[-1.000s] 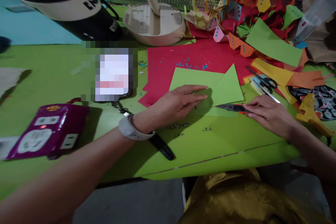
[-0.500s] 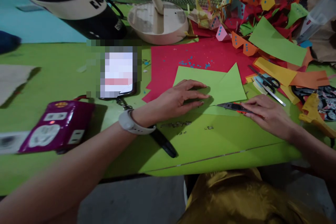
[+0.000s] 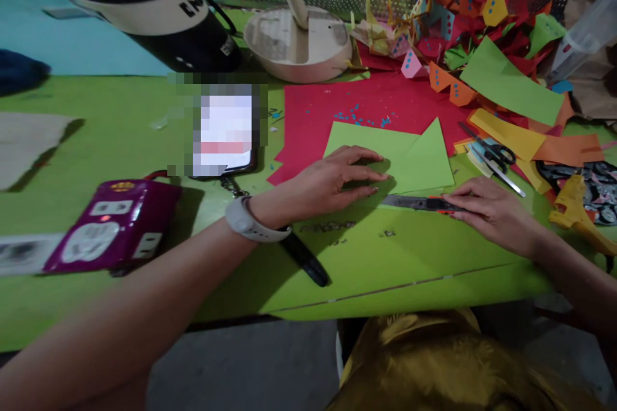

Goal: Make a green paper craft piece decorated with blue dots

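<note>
My left hand lies on a folded light-green sheet of paper, its fingers stretched out and a little apart. A triangular flap of the sheet slants up at its right side. In my right hand is a utility knife, black with orange parts. Its blade points left, along the paper's near edge, and the tip is close to my left fingers. Beneath the green paper lies a red sheet strewn with small blue bits.
Scissors and paper strips lie to the right, beside a yellow glue gun. Coloured paper cutouts are heaped at the back right. A lamp base, a dark bottle, a phone and a purple power box stand left.
My right hand has turned the knife slightly and brought its blade left, now lying flatter below the paper's near edge. My left hand stays on the paper. The view has shifted slightly.
</note>
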{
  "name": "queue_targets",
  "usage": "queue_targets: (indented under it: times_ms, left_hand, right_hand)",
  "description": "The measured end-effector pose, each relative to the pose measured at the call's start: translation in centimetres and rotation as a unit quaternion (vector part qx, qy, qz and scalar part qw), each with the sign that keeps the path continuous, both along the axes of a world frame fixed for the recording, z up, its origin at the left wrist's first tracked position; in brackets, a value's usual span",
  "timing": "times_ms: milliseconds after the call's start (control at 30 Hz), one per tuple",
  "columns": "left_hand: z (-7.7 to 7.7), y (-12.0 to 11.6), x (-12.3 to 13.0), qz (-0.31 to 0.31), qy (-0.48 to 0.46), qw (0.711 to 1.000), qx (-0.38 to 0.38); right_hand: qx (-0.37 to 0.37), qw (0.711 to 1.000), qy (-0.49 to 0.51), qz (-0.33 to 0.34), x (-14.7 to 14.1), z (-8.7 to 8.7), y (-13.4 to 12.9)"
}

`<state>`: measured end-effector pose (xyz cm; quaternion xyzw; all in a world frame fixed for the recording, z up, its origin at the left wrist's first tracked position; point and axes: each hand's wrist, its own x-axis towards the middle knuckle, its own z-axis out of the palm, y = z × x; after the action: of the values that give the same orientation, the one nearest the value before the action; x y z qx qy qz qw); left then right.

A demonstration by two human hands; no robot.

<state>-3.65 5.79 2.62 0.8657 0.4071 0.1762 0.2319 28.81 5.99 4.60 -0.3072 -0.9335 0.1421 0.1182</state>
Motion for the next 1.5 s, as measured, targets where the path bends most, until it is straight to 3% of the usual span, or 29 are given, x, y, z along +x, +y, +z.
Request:
queue_targets:
  times_ms: [433,867,1500]
  left_hand:
    - [0.2,0.3,-0.3,-0.007,-0.013,1.000,-0.017]
    - [-0.1,0.7,-0.5,-0.025,-0.031,0.999,-0.012]
    - [-0.1,0.8,-0.5,-0.023,-0.025,0.999,-0.021]
  right_hand:
    - [-0.006,0.999,0.017,-0.031,2.0,0.2,0.7]
    - [0.003,1.000,-0.004,-0.019,-1.3,-0.3,-0.4]
    - [0.042,0.998,0.034,0.020,-1.5,-1.0,-0.3]
